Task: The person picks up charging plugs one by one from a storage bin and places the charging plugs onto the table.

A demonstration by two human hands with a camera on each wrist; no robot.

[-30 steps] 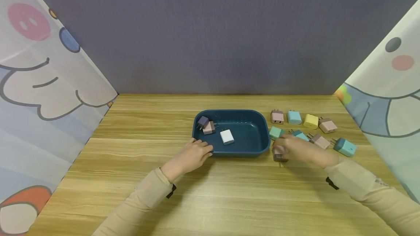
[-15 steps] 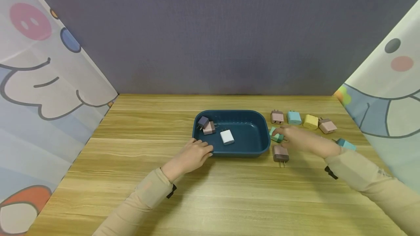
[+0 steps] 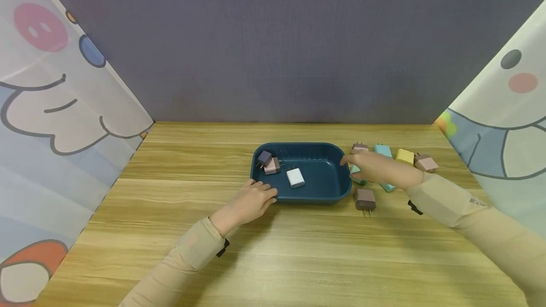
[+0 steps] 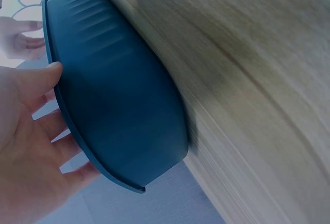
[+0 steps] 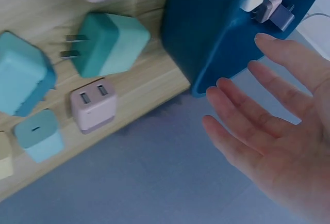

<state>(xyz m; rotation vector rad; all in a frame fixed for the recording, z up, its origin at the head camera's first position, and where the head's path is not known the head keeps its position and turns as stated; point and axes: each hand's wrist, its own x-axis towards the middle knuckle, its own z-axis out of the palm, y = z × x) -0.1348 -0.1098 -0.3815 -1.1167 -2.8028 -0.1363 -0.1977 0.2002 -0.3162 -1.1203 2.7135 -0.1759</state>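
A dark blue plastic tub (image 3: 303, 200) stands on the table, holding a white plug charger (image 3: 295, 177), a pink-and-brown one (image 3: 271, 167) and a navy one (image 3: 264, 158). My left hand (image 3: 251, 200) grips its near left rim; the left wrist view shows the thumb (image 4: 44, 79) outside the wall and the fingers on the other side. At the tub's right end, my right hand (image 3: 375, 167) extends its fingers over the rim with nothing in them. A two-tone green charger (image 5: 111, 46) lies close by the tub, partly under this hand in the head view.
Right of the tub lie more chargers: a pink-and-brown one (image 3: 365, 198) in front, and behind it a light blue one (image 3: 384, 149), a yellow one (image 3: 405, 156) and another pink one (image 3: 425, 162). The right forearm covers others. A grey wall (image 3: 294, 51) rises behind the table.
My right hand has moved from the front pink-and-brown charger, past the green one, up and left to the tub's right rim. The left hand and the tub have stayed put.
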